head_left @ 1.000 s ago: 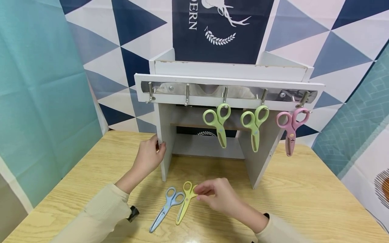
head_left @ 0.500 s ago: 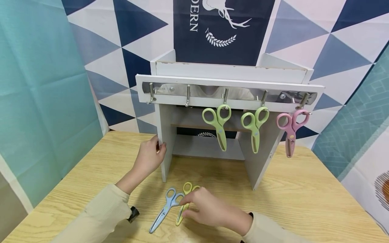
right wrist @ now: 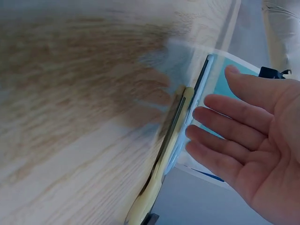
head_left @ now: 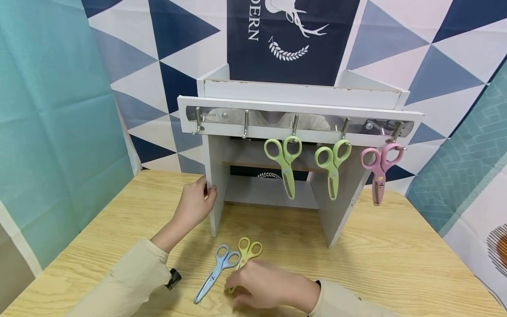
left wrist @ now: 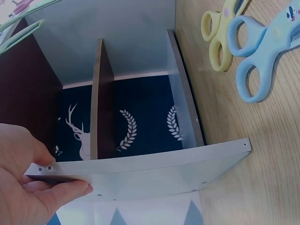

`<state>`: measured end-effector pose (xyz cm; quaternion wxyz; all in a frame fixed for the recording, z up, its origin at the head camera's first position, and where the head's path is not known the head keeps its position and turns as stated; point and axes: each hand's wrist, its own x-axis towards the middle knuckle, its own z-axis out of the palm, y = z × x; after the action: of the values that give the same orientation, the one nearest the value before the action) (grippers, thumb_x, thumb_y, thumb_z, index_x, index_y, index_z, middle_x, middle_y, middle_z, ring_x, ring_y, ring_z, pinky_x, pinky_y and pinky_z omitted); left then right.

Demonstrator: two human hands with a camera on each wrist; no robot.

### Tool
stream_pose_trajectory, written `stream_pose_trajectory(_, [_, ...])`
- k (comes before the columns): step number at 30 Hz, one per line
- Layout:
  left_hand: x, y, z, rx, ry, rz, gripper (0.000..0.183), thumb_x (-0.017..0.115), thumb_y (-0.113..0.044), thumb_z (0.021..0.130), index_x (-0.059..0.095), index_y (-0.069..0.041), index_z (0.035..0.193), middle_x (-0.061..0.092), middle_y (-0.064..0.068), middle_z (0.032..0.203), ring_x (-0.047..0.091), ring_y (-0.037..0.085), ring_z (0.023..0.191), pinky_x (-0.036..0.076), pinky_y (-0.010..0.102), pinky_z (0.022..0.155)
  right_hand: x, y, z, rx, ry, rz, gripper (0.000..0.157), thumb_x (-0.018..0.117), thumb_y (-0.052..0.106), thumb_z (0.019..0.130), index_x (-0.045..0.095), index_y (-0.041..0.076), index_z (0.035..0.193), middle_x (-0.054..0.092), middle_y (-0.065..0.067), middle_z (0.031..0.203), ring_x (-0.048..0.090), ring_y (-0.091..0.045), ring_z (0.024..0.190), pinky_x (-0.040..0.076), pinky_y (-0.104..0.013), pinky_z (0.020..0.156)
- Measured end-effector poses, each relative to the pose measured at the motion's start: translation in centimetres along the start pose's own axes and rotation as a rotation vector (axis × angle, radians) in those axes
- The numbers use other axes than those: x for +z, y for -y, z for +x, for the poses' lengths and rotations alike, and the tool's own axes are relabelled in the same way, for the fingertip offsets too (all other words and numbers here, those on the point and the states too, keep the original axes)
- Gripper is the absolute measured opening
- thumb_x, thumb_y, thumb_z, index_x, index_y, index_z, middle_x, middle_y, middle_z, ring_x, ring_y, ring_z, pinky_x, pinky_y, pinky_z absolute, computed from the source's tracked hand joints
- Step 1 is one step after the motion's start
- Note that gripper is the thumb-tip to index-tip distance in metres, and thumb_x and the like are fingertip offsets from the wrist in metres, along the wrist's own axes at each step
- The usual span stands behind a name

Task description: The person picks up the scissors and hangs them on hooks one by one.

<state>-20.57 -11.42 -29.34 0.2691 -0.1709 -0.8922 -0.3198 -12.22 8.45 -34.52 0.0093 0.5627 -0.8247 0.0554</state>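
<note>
A pale wooden table (head_left: pixel 396 273) is filling the foreground, its grain running in streaks. Behind it a patterned cloth (head_left: pixel 126 48) is forming the backdrop, navy, white and grey-blue triangles covering it. In the middle a dark panel (head_left: pixel 253 66) is showing a white deer (head_left: pixel 277 5), leaves (head_left: pixel 289 56) and lettering (head_left: pixel 253 22). A plain teal curtain (head_left: pixel 59 110) is hanging on the left, and a brick-patterned teal cloth (head_left: pixel 471 163) is hanging on the right
</note>
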Motion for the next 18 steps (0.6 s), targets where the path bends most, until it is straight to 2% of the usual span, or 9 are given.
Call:
stream_pose_trajectory(4, [0.0,0.0,0.0,-0.004,-0.002,0.001,0.012,0.056,-0.006,0.09,0.061,0.004,0.092,0.056,0.009,0.064,0.041,0.012,0.053,0.032,0.021,0.047,0.1,0.0,-0.3,-0.013,0.011,0.023,0.01,0.071,0.026,0.085,0.064,0.018,0.083,0.048,0.013,0.063,0.03,0.01,0.057,0.028,-0.002,0.056])
stream_pose_trajectory(9, [-0.1,-0.1,0.1,-0.014,0.006,0.004,0.012,0.055,-0.007,0.091,0.062,0.004,0.093,0.055,0.009,0.063,0.042,0.013,0.054,0.032,0.022,0.048,0.1,-0.2,-1.0,0.011,0.015,0.084,0.005,0.069,0.022,0.087,0.069,0.017,0.088,0.056,0.014,0.066,0.032,0.013,0.057,0.032,0.0,0.059])
stream_pose_trajectory(18, [0.0,-0.1,0.0,-0.005,0.003,0.003,0.011,0.055,-0.006,0.09,0.061,0.003,0.09,0.057,0.009,0.064,0.042,0.012,0.054,0.033,0.022,0.048,0.0,-0.6,-3.1,0.087,-0.021,0.146,0.015,0.068,0.023,0.089,0.072,0.014,0.099,0.065,0.013,0.075,0.04,0.014,0.061,0.037,0.0,0.065])
